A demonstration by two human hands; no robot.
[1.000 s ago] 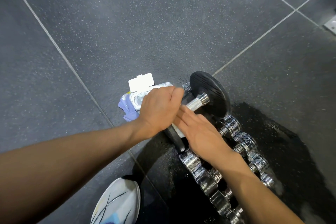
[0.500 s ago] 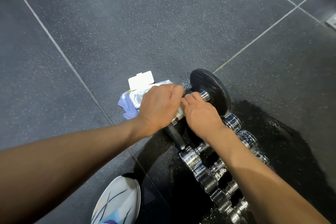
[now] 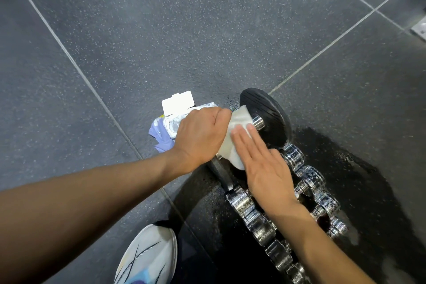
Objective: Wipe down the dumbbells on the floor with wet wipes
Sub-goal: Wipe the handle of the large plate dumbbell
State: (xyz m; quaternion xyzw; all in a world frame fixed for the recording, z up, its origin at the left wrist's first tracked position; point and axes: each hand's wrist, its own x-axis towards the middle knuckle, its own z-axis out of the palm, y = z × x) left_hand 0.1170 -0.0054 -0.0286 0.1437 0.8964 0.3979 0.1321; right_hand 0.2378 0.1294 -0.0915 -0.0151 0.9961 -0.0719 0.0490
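Observation:
A black-plated dumbbell [image 3: 269, 115] lies on the dark floor, its steel handle wrapped in a white wet wipe [image 3: 238, 122]. My left hand [image 3: 198, 136] curls over the near part of the handle and grips the wipe there. With straight fingers, my right hand [image 3: 262, 163] lies flat on the wipe from the right side. A row of several chrome dumbbells [image 3: 306, 177] runs toward me just under my right forearm. Behind my left hand sits the wet wipe pack [image 3: 175, 113] with its white lid flipped up.
A dark wet patch [image 3: 345, 168] spreads on the floor around the chrome dumbbells. My white shoe [image 3: 147, 256] stands at the bottom edge. Grey speckled floor tiles [image 3: 184, 30] stretch beyond the dumbbell. A small metal fitting [image 3: 420, 29] shows at the right edge.
My right hand has opened from a curled grip near the far plate to flat fingers over the wipe. The wipe now shows spread along the handle. My left hand has stayed put.

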